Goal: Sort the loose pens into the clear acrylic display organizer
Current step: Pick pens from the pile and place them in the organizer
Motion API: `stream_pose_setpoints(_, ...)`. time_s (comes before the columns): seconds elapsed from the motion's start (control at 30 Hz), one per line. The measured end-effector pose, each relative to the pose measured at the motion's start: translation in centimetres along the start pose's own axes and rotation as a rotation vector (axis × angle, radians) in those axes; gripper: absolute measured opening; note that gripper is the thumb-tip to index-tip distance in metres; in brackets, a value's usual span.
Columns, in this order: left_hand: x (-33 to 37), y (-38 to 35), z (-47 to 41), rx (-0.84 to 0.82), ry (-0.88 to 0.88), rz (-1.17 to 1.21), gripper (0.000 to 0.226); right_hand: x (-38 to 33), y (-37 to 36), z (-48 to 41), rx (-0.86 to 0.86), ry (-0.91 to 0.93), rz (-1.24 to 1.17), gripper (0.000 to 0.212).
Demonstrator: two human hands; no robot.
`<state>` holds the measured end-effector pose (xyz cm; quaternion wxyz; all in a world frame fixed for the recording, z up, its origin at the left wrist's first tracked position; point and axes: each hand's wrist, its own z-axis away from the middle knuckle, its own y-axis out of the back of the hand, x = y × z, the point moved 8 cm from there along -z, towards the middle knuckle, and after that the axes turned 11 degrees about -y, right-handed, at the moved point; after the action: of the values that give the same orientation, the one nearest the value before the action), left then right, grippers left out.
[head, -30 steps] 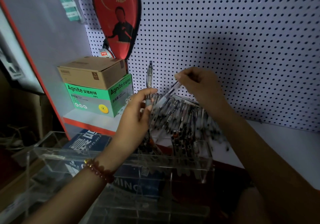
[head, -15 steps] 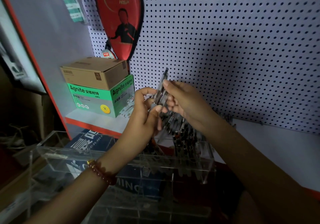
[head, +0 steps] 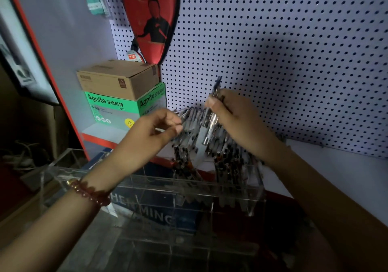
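Observation:
A clear acrylic organizer (head: 134, 180) stands in front of me, with several compartments. Many clear-barrelled pens (head: 227, 162) lean in its back right compartments and fan out toward the pegboard. My right hand (head: 239, 122) grips a small bunch of pens (head: 211, 118) held nearly upright above that fan, one dark tip pointing up. My left hand (head: 155, 131), with a bead bracelet on its wrist, has curled fingers and pinches the end of a pen (head: 184, 122) at the left edge of the fan.
A brown carton (head: 119, 78) sits on a green Agnite box (head: 117, 107) on the shelf at left. A red racket cover (head: 151, 17) hangs on the white pegboard (head: 283, 51). A blue box (head: 159, 215) lies under the organizer.
My hands have parted. The right hand now keeps the upright pens alone, and my left hand has drawn left and down to the edge of the fanned pens.

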<state>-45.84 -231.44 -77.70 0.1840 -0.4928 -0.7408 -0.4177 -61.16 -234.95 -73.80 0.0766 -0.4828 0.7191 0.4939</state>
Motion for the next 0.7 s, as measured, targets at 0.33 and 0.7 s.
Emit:
stream_pose_setpoints(0.33, -2.4, -3.5, 2.5, -0.355, 0.163, -0.085, 0.045, -0.1, -3.6, 2.1, -0.268, 0.043, 0.270, 0.031)
stream_pose_setpoints(0.7, -2.6, -3.7, 2.1, -0.293, 0.111, -0.143, 0.037, 1.8, -7.1, 3.2, -0.576, -0.084, 0.520, 0.021)
